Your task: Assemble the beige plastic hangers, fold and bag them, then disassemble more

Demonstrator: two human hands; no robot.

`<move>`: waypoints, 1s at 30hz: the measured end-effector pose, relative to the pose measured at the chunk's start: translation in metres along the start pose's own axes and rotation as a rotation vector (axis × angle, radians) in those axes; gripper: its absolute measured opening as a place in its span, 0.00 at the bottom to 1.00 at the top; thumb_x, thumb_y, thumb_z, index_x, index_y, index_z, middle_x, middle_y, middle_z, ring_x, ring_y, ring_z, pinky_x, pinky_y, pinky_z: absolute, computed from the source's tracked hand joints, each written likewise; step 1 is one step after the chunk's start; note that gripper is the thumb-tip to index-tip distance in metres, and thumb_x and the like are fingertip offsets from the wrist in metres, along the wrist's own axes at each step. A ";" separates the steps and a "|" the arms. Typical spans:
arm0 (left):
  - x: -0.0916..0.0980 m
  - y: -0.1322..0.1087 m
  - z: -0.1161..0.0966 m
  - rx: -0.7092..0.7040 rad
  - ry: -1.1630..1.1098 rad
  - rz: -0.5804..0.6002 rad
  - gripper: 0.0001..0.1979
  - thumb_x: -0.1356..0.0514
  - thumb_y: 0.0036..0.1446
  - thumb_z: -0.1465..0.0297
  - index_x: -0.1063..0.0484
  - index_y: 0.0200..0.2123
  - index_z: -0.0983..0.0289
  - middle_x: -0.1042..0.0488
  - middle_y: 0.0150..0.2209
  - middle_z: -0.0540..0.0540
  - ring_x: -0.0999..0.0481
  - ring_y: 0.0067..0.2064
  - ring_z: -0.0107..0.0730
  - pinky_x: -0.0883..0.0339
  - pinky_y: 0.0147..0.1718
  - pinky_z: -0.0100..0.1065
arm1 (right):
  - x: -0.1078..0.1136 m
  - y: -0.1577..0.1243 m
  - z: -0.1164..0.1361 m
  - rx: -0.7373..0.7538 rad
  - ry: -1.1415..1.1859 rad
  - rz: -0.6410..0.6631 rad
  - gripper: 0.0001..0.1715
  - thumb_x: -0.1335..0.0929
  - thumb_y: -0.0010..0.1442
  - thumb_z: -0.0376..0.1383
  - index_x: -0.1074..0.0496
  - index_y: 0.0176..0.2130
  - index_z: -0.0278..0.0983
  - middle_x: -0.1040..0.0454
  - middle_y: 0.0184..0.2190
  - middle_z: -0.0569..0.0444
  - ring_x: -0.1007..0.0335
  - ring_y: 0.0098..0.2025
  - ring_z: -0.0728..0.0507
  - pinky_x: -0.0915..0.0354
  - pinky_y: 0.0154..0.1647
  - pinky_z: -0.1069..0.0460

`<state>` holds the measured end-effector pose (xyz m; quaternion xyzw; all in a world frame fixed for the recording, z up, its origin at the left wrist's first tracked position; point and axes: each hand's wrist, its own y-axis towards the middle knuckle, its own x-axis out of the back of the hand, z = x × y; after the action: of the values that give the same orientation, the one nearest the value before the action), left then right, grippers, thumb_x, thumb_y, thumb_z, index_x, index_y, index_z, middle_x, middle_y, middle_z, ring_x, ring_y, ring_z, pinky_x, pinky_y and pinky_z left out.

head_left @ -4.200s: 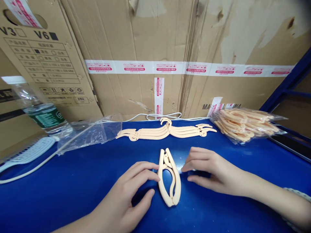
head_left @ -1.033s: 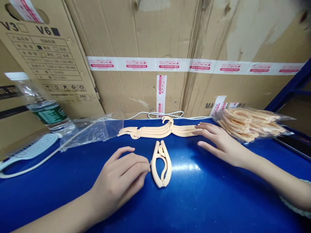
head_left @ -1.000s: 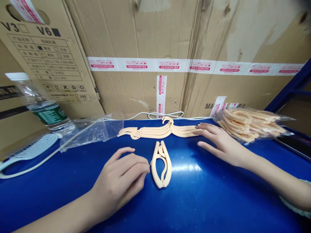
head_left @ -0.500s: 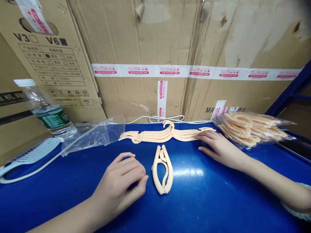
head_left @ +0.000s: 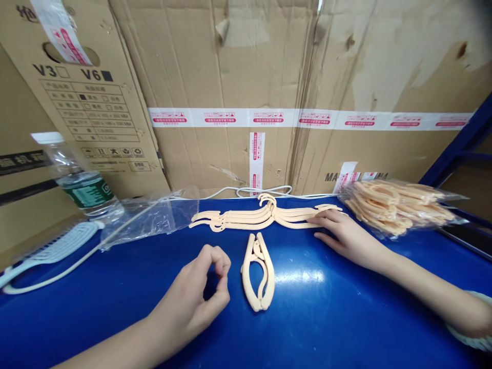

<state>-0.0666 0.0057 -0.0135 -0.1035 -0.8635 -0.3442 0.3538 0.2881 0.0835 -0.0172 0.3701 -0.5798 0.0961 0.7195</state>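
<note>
A cream folding clothes hanger [head_left: 268,271] lies folded up on the blue tabletop, its two arms together. My left hand [head_left: 192,292] hovers just left of it, fingers curled round to the thumb in a pinch, with nothing visible in them. Behind the folded one, several unfolded hangers [head_left: 248,221] lie overlapped in a row, hooks pointing to the back. My right hand [head_left: 344,233] rests with outstretched fingers on the right end of that row; its fingertips touch the hangers without gripping them.
At the right sits a clear bag of folded hangers [head_left: 395,205]. To the left are a water bottle [head_left: 86,192], a pale hairbrush [head_left: 65,246] and an empty plastic bag [head_left: 154,220]. A white cable [head_left: 215,192] runs along the cardboard boxes [head_left: 215,159] at the back.
My left hand's fingers have curled more, from a loose bend into a ring against the thumb. The right hand and the hangers keep their places; the view has shifted slightly.
</note>
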 end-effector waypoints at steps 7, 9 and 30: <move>0.001 -0.001 0.005 -0.001 -0.078 0.085 0.09 0.54 0.59 0.79 0.50 0.33 0.57 0.41 0.31 0.47 0.41 0.30 0.28 0.43 0.28 0.30 | -0.002 -0.001 -0.002 0.001 0.022 -0.018 0.17 0.36 0.65 0.34 0.29 0.53 0.38 0.27 0.46 0.43 0.30 0.50 0.36 0.32 0.51 0.37; 0.002 -0.002 0.005 -0.004 -0.091 0.115 0.09 0.55 0.61 0.78 0.49 0.33 0.58 0.42 0.31 0.48 0.43 0.30 0.30 0.44 0.28 0.31 | -0.004 -0.001 -0.002 -0.008 0.036 -0.034 0.17 0.36 0.65 0.34 0.28 0.52 0.38 0.27 0.46 0.43 0.30 0.50 0.36 0.31 0.51 0.37; 0.013 0.004 -0.005 0.057 0.002 0.024 0.13 0.57 0.63 0.74 0.45 0.25 0.60 0.36 0.27 0.50 0.36 0.29 0.32 0.42 0.26 0.32 | 0.031 0.003 0.016 -0.178 0.182 -0.195 0.11 0.38 0.67 0.42 0.32 0.41 0.39 0.24 0.36 0.49 0.27 0.35 0.41 0.31 0.35 0.47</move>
<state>-0.0717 0.0048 -0.0001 -0.1034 -0.8713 -0.3153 0.3616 0.2837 0.0663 0.0125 0.3491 -0.4799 0.0074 0.8048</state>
